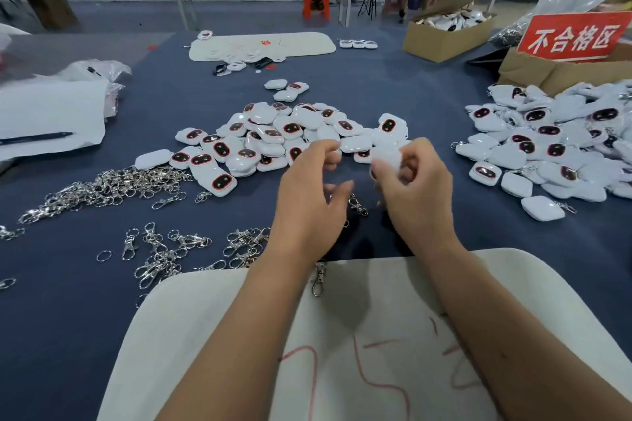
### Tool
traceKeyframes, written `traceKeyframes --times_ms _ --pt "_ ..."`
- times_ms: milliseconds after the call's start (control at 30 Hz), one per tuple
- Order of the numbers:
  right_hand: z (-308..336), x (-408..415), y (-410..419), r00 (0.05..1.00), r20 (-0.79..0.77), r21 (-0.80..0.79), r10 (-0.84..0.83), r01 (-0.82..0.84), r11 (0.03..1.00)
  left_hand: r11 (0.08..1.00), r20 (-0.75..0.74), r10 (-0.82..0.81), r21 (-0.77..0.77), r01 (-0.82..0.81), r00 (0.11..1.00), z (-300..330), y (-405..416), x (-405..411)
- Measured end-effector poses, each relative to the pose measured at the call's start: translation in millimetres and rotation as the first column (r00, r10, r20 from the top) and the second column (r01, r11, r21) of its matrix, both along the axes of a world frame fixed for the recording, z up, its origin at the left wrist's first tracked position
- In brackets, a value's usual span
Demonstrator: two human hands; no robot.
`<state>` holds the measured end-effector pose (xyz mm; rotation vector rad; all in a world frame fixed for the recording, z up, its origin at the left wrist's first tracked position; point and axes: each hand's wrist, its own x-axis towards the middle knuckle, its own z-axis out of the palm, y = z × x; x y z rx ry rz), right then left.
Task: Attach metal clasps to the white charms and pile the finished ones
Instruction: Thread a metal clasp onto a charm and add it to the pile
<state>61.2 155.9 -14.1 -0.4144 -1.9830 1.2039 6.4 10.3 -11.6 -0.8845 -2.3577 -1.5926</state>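
Observation:
My right hand (pixel 415 188) grips a white charm (pixel 388 158) above the dark blue table. A metal clasp (pixel 357 204) hangs below, between both hands. My left hand (pixel 309 205) hovers beside it with curled fingers; what it pinches is blurred. A pile of white charms without clasps (pixel 273 138) lies just beyond my hands. The pile of finished charms (pixel 554 143) spreads at the right. Loose metal clasps (pixel 113 186) lie in a heap at the left, with more (pixel 191 249) nearer me.
A white mat (pixel 359 335) with red marks lies under my forearms, one clasp (pixel 318 278) on its edge. Cardboard boxes (pixel 444 34) and a red sign (pixel 574 37) stand at the back right. White paper with a pen (pixel 37 137) sits left.

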Motion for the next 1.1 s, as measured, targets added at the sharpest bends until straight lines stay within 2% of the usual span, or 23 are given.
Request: traceKeyframes --times_ms 67,100,167,267,400,467,533,633,700,833,1100 --pt "1.4 1.7 6.0 0.999 -0.037 -0.264 0.023 -0.032 0.964 0.973 -0.110 -0.031 -0.230 0.005 0.993 -3.0 -1.1 -2.8" --pt "1.8 3.3 8.2 0.998 -0.063 -0.318 0.031 -0.050 0.947 0.939 -0.133 -0.055 -0.343 0.006 0.990 -3.7 -2.0 -3.3" --pt "2.0 4.9 7.1 0.996 -0.071 -0.291 0.053 -0.072 0.954 0.883 -0.115 -0.094 -0.468 0.030 0.989 -4.1 -3.7 -2.0" --pt "0.0 4.5 5.8 0.993 -0.032 -0.177 0.112 -0.116 0.977 0.900 -0.143 -0.094 -0.435 0.023 0.985 -6.5 -2.7 -4.0" --pt "1.2 2.4 4.1 0.984 0.015 -0.154 0.179 -0.174 0.973 0.887 -0.129 -0.051 -0.462 -0.014 0.990 -2.4 -0.7 -3.2" --pt "1.1 1.3 2.2 0.978 0.061 -0.092 0.198 -0.192 0.977 0.912 -0.089 -0.003 -0.410 -0.034 0.996 0.5 -0.6 -0.5" --pt "0.8 0.5 1.1 0.963 0.087 -0.058 0.255 -0.250 0.966 0.959 -0.024 0.049 -0.278 -0.054 0.998 3.3 -2.2 -0.3" --pt "0.2 1.9 -0.7 0.918 0.101 -0.014 0.384 -0.384 0.923 0.999 0.063 0.033 -0.042 -0.030 0.997 6.2 -5.8 -0.9" --pt "-0.1 2.7 -1.4 0.904 0.096 0.028 0.417 -0.421 0.907 0.999 0.099 0.017 0.035 -0.020 0.995 7.9 -7.4 -0.1" --pt "-0.6 1.1 1.4 0.923 0.060 0.056 0.380 -0.383 0.922 0.998 0.130 -0.002 0.062 -0.006 0.992 7.5 -7.3 0.2" --pt "-0.6 0.4 3.5 0.954 0.055 -0.017 0.295 -0.294 0.956 0.996 0.117 0.067 0.052 -0.073 0.991 6.5 -6.2 -2.3"
